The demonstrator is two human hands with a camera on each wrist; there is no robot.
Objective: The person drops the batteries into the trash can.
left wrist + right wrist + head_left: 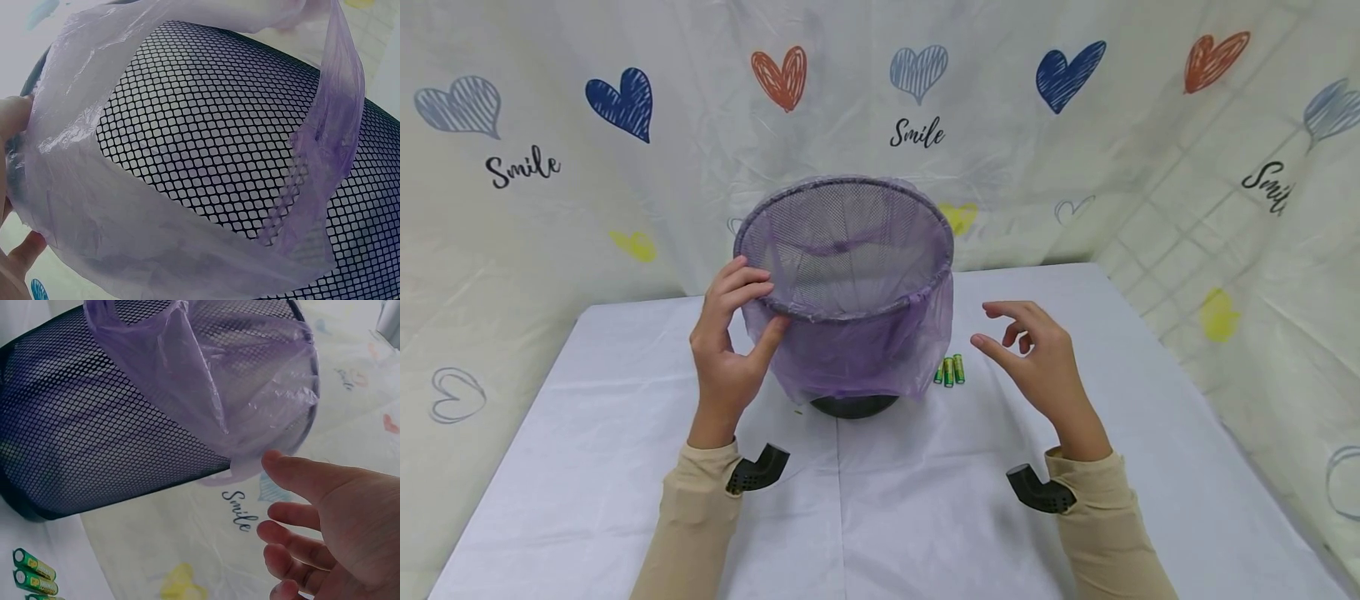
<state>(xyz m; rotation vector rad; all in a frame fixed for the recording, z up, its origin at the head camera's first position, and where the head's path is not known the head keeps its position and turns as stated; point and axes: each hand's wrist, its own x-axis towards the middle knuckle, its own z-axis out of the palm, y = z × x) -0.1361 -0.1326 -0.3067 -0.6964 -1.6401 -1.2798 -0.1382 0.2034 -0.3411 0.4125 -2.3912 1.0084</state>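
Note:
A black mesh wastebasket stands on the table, lined with a translucent purple plastic bag folded over its rim and hanging down outside. My left hand grips the bag-covered rim at the left front, thumb on the outside and fingers over the edge. In the left wrist view the bag's loose hem lies over the mesh. Off to the right of the basket, my right hand holds nothing, its fingers loosely bent. Its thumb looks near the bag's edge in the right wrist view; contact is not visible.
Several green batteries stand or lie just right of the basket, one partly hidden by the bag. A white cloth covers the table. Behind it hangs a curtain printed with hearts and "Smile".

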